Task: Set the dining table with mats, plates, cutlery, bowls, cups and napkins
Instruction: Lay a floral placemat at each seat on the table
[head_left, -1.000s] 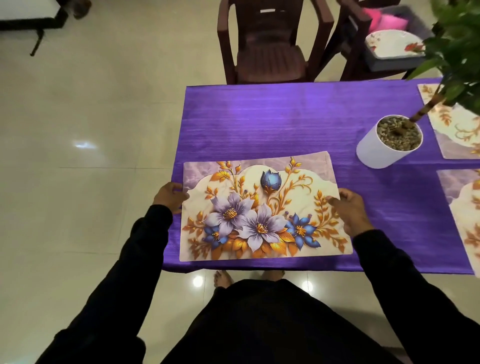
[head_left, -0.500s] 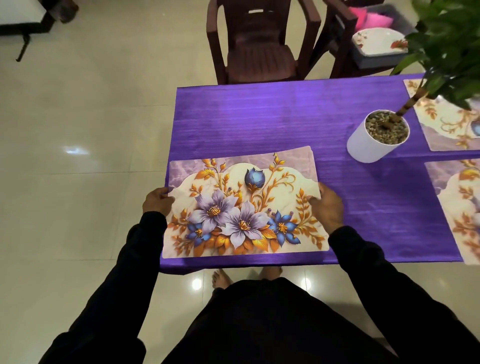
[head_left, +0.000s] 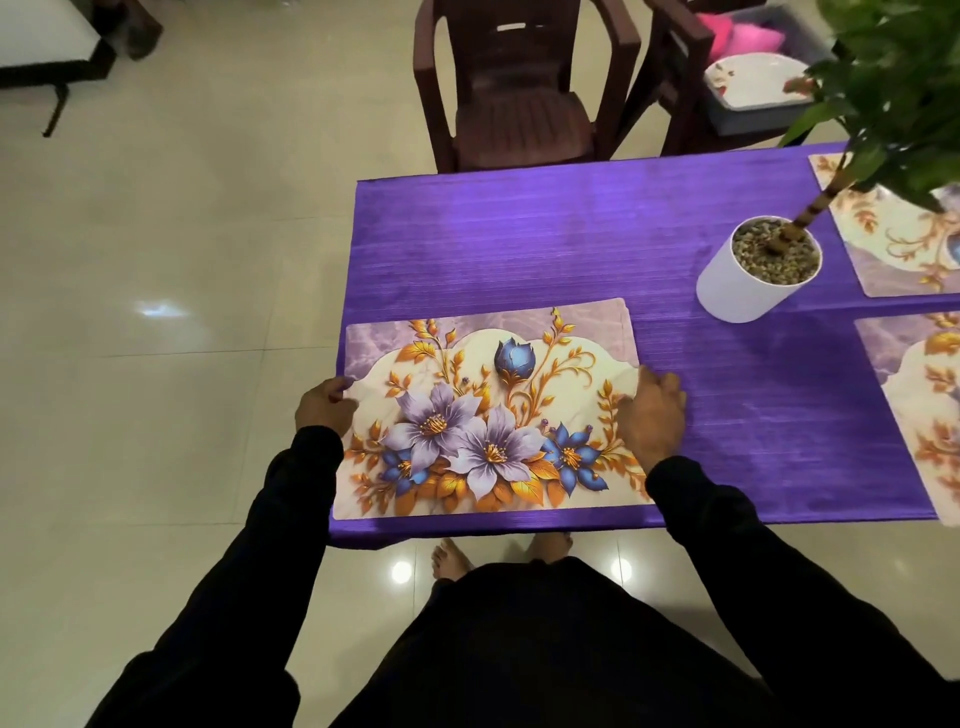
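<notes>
A floral placemat (head_left: 488, 410) lies flat at the near left corner of the purple tablecloth (head_left: 519, 244), its left edge about level with the cloth's left edge and its near edge just inside the cloth's near edge. The left hand (head_left: 324, 408) grips the placemat's left edge, fingers curled over it. The right hand (head_left: 652, 418) rests on the placemat's right edge with its back to the camera; its fingers seem to curl round that edge, though the grip itself is hidden under the hand. Both arms wear black sleeves (head_left: 291, 519).

To the right of the placemat and further back stands a white plant pot (head_left: 743, 291) topped with pebbles, apart from the mat, with a striped stem leaning right into green leaves (head_left: 893, 83). Right of the pot, a second placemat (head_left: 893, 244) of the same print lies at the far side of the cloth, cut off by the frame. A third placemat (head_left: 919, 415) lies on the near side, right of the first one and well apart from it, also cut off.

Beyond the cloth's far edge, straight behind the first placemat, stands a dark brown plastic chair (head_left: 519, 88). Right of it is a second chair (head_left: 680, 67) carrying a grey tub (head_left: 743, 117) that holds a white plate (head_left: 753, 80) and something pink (head_left: 743, 39) behind it. Bare feet (head_left: 452, 558) show on the glossy tiled floor (head_left: 156, 234) under the cloth's near edge.
</notes>
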